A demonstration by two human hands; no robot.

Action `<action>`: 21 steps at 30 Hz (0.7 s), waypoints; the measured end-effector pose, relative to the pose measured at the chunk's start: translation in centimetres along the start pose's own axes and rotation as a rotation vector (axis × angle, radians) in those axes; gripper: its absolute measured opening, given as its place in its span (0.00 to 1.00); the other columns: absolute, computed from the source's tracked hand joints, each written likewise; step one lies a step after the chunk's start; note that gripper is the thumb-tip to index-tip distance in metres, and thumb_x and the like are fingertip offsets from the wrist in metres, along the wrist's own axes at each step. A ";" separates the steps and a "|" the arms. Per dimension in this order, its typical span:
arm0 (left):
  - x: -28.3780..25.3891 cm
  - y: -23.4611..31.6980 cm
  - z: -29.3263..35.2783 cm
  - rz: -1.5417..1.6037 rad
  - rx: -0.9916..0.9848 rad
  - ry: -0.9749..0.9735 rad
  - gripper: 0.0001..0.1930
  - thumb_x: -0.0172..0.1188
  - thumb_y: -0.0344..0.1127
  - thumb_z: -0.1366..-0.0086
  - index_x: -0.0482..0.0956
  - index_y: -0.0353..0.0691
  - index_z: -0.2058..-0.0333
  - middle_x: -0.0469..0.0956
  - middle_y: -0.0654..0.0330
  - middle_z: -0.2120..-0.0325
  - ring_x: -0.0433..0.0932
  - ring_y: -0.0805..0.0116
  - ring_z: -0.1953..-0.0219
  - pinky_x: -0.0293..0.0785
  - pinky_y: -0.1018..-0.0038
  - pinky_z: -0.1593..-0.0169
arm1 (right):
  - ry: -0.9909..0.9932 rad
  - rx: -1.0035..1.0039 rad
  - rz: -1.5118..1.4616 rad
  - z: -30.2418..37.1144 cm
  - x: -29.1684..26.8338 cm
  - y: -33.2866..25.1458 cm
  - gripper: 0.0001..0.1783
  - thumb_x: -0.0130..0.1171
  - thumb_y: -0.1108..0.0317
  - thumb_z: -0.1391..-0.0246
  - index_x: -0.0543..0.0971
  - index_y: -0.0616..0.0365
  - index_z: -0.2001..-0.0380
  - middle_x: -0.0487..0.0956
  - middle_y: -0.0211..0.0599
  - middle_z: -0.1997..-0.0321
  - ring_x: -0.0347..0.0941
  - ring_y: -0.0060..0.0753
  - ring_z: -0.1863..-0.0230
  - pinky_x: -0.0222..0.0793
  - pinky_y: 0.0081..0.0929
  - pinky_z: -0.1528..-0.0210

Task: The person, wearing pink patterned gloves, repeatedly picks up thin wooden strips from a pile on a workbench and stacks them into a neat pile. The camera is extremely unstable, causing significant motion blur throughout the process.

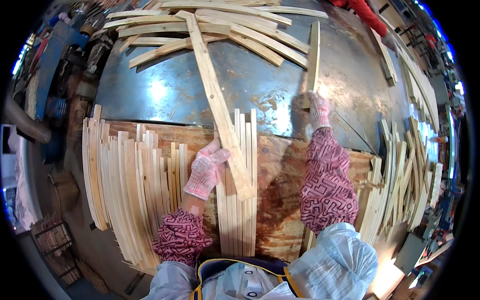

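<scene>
My left hand (206,170), in a pinkish-white knit glove, is closed on the near part of a long wooden slat (214,97). This slat slants away to the far pile of slats (175,27), its near end above a row of narrow wooden strips (235,220) laid side by side. Farther out on the right, my gloved right hand (320,111) grips the near end of another wooden slat (313,60), which points away over the metal tabletop (150,95). Its fingers are partly hidden. Patterned pink sleeve covers wrap both forearms.
A brown wooden board (280,190) lies along the near side. Many strips stand in a bundle (130,185) at the left, with more strips (407,175) at the right. Another person's red sleeve (362,17) reaches in at the far right. Machinery (55,85) stands at the left.
</scene>
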State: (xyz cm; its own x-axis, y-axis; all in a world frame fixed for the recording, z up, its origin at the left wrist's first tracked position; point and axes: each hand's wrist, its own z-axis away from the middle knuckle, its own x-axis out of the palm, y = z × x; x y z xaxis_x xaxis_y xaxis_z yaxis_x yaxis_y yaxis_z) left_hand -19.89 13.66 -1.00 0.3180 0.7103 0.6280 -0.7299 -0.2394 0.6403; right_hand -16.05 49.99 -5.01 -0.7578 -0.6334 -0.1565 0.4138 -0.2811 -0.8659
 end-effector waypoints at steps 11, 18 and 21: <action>-2.1 -4.0 11.5 -0.027 -0.104 0.030 0.27 0.60 0.26 0.37 0.67 0.29 0.40 0.78 0.52 0.51 0.80 0.64 0.51 0.77 0.71 0.44 | -0.348 0.188 -0.353 30.1 -5.7 19.3 0.19 0.56 0.67 0.38 0.74 0.65 0.46 0.80 0.43 0.51 0.78 0.38 0.51 0.77 0.32 0.50; -3.5 -5.2 15.5 -0.101 -0.081 -0.023 0.42 0.66 0.31 0.41 0.53 0.25 0.34 0.72 0.47 0.43 0.80 0.63 0.53 0.80 0.72 0.50 | -0.456 -0.108 1.104 40.6 -5.2 21.4 0.37 0.54 0.43 0.40 0.67 0.57 0.36 0.74 0.50 0.40 0.70 0.46 0.38 0.64 0.38 0.36; -2.5 -7.1 16.9 -0.237 -0.050 -0.009 0.38 0.66 0.34 0.40 0.59 0.27 0.35 0.75 0.48 0.45 0.80 0.65 0.53 0.80 0.73 0.51 | -0.255 -0.087 0.681 39.3 -4.7 17.9 0.41 0.54 0.43 0.42 0.62 0.57 0.33 0.71 0.55 0.36 0.64 0.48 0.32 0.58 0.37 0.31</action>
State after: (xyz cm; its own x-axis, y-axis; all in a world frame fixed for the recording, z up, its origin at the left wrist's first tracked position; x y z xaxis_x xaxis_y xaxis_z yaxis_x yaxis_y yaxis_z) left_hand -5.31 2.38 0.36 0.4890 0.7366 0.4672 -0.6636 -0.0335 0.7473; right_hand 14.74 19.56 -1.14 -0.2009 -0.7986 -0.5673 0.7020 0.2866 -0.6520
